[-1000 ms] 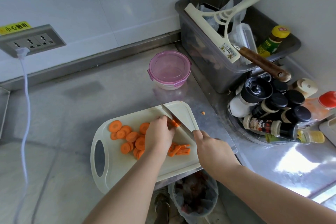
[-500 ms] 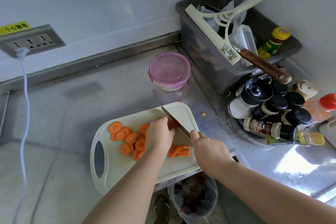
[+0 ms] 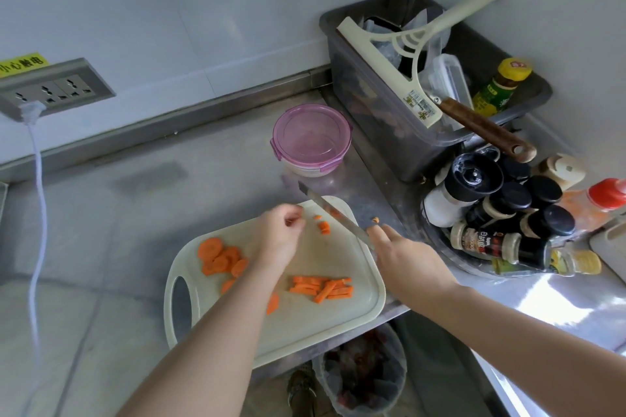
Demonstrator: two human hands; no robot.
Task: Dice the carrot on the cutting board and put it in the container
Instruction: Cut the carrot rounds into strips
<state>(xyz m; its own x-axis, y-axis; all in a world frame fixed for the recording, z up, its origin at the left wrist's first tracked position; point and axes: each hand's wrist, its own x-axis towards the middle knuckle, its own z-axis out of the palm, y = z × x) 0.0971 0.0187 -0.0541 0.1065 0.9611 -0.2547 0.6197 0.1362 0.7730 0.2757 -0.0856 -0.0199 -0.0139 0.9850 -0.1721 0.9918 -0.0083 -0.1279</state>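
Right hand [image 3: 403, 257] gripping knife [image 3: 333, 213] above board [image 3: 338, 315]; left hand [image 3: 279, 234] loosely curled, empty, beside carrot bits [image 3: 323, 226].

Open steel counter [image 3: 142, 186] left of and behind the cutting board [image 3: 338, 322]: free passage there. Container [image 3: 311, 140] beyond the board's far edge, lid on, reachable over bare counter. To the right, crowded: grey bin [image 3: 389, 132] just beside the container, spice bottles [image 3: 501, 213] packed close, wooden handle [image 3: 484, 130] jutting over them. Knife [image 3: 333, 211] raised across the board's far right corner.
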